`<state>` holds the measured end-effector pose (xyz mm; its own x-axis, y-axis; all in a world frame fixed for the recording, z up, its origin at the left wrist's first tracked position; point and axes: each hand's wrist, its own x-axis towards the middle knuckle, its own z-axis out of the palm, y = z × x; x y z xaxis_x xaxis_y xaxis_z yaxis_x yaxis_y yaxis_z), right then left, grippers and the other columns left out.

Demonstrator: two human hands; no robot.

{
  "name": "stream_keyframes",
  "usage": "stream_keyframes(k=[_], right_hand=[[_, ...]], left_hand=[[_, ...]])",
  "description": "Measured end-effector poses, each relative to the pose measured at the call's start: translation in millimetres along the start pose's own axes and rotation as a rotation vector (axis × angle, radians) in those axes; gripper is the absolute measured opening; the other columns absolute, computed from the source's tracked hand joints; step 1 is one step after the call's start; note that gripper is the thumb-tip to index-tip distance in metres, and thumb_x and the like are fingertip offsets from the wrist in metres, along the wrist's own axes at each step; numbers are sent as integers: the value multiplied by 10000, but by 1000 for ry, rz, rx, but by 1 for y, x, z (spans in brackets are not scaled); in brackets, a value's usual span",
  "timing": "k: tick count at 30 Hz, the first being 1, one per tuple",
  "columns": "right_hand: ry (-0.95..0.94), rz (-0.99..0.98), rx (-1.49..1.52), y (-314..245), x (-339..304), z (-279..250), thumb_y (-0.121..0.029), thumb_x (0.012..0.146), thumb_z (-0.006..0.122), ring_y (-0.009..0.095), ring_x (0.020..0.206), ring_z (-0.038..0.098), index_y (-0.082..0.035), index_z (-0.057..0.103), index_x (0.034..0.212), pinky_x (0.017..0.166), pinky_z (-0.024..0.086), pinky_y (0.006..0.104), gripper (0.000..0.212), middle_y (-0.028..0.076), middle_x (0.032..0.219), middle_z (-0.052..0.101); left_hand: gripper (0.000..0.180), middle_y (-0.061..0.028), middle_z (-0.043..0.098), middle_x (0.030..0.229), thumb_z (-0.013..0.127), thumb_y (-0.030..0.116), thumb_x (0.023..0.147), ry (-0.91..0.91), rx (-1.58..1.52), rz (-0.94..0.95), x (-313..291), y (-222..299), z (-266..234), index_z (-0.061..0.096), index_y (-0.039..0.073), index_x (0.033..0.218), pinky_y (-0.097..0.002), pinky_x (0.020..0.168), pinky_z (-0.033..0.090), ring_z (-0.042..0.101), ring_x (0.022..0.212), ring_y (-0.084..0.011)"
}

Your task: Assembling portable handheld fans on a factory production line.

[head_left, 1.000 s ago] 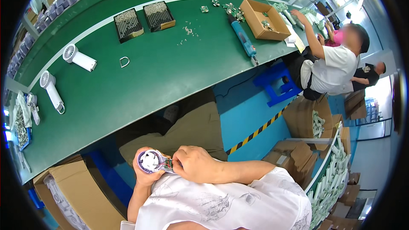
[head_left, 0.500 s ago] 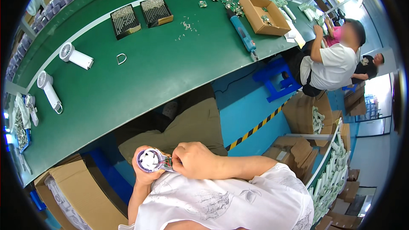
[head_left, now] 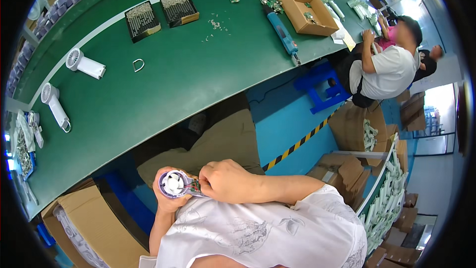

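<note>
Moved since the earlier frame: co-worker's hand (head_left: 367, 35), lowered from its reach across the right end of the table (head_left: 163, 89).

Item: open fan (head_left: 173, 182), white and purple, blades facing up; held before the white shirt (head_left: 238, 228), off the table, short of its near edge.

Left hand (head_left: 165, 201): wrapped around the fan's round head.

Right hand (head_left: 225, 182): fingers drawn together at the handle, beside an exposed green circuit board (head_left: 195, 186); what they pinch is hidden, cannot tell.

Handling: apparently light; shell stiff, probably slick; board likely fragile. Best held by the round rim and the handle's outer sides, clear of blades and board.

On the table: two white fans (head_left: 92, 67) (head_left: 55, 106), left end; metal ring (head_left: 139, 65), right of these; two black trays (head_left: 153, 31) (head_left: 190, 18), toward the far edge; blue screwdriver (head_left: 281, 32), one end close to the near edge; cardboard box (head_left: 317, 29), just beside it.
</note>
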<state>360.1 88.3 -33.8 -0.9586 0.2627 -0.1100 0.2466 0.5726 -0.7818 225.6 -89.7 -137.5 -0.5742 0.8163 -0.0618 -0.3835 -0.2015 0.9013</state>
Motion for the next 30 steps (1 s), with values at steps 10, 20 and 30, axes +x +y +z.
stream_keyframes(k=[10,20,30], right_hand=[[-24,41,198,-3,-4,-21,-46,817,696,250,796,722,-13,657,922,721,578,338,117,144,888,722],[3,126,766,25,-13,-18,53,934,588,154,915,690,59,578,975,822,574,307,43,187,1042,723],[299,158,863,25,40,-68,-107,965,580,282,729,716,9,573,967,660,607,390,116,222,883,703]], left_hand=[[817,-144,669,1040,980,197,576,107,-49,-28,0,-7,0,493,40,1213,-449,875,581,699,963,-273],[717,-175,686,1064,888,30,657,33,-229,46,11,-2,1,482,-7,1248,-495,938,556,701,1039,-341],[657,-152,667,1087,843,-6,677,39,-361,135,14,5,-1,523,20,1251,-559,964,544,686,1047,-331]])
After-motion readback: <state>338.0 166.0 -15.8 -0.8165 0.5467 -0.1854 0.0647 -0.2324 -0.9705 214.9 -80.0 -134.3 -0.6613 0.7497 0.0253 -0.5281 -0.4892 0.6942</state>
